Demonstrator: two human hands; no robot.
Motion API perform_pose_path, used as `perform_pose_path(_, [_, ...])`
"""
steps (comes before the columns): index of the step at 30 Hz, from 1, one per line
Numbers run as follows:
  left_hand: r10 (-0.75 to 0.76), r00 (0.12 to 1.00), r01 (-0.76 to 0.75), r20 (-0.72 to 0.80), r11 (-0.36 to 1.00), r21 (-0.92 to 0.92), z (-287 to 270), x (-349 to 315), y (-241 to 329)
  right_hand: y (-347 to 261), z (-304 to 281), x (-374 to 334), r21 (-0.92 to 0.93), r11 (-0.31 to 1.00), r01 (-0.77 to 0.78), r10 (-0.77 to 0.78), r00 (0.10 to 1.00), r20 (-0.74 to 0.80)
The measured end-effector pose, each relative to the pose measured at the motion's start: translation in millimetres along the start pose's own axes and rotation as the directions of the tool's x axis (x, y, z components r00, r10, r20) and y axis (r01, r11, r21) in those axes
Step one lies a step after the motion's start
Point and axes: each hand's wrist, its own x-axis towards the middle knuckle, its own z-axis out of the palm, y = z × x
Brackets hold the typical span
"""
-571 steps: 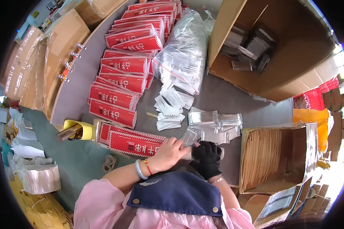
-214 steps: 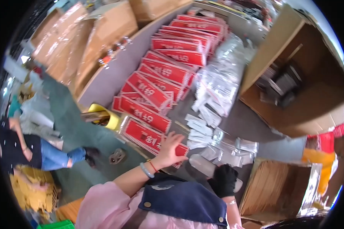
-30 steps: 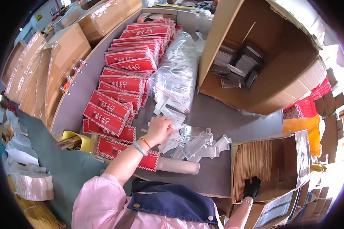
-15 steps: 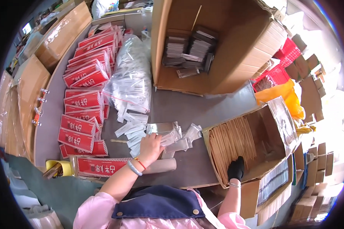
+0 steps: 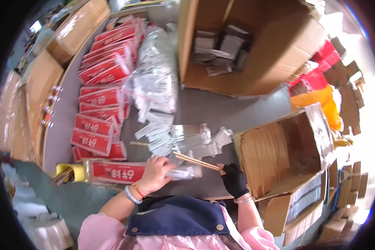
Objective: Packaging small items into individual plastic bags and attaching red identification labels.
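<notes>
Hidden at the left: your palm and the undersides of your fingers are out of sight, and the fingertips are blurred.
Left hand: your bare left hand [image 5: 155, 173] is half curled at the near end of a clear packet [image 5: 184, 172]; whether the fingers pinch it cannot be told.
Clear packet: it sticks out to the right of those fingers, its left end lost beside them.
Red sleeve: the nearest red sleeve [image 5: 116, 171] lies flat, its right end covered by your left hand.
Right hand: your gloved right hand [image 5: 234, 181] is closed, thumb against fingers, on the wooden sticks [image 5: 198, 161].
Wooden sticks: two show, slanting up to the left over the table [image 5: 214, 185]; their right ends vanish into your grip.
Between hands: they are apart, with the stick tips reaching toward the left fingers without touching.
Open box: the small carton [image 5: 301, 167] beside your right hand holds thin brown sticks, too smeared to count.
Cut off: the large carton [image 5: 275, 46] runs past the upper edge.
</notes>
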Motion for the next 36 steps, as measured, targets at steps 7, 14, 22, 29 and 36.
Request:
perform_pose_path(7, [-0.005, 0.996, 0.010, -0.086, 0.998, 0.065, -7, -41, -19, 2, 42, 8, -0.271, 0.940, 0.207, -0.111, 0.937, 0.333])
perform_pose_path(14, [0.040, 0.993, -0.026, -0.109, 0.992, 0.126, 3, -29, -4, 18, 73, 16, -0.111, 0.985, 0.133, -0.125, 0.989, 0.073])
perform_pose_path(22, [0.121, 0.981, -0.105, -0.149, 0.988, 0.108, 10, -11, -5, -56, 93, 22, 0.094, 0.935, 0.343, -0.353, 0.927, 0.129])
perform_pose_path(29, [0.248, 0.961, -0.265, 0.119, 0.950, 0.167, -31, 3, 5, -66, 58, 31, -0.184, 0.878, 0.443, -0.393, 0.884, 0.254])
perform_pose_path(36, [0.159, 0.951, 0.041, -0.264, 0.784, 0.620, -101, 8, -77, -47, 25, 32, -0.301, 0.920, 0.252, -0.242, 0.968, 0.071])
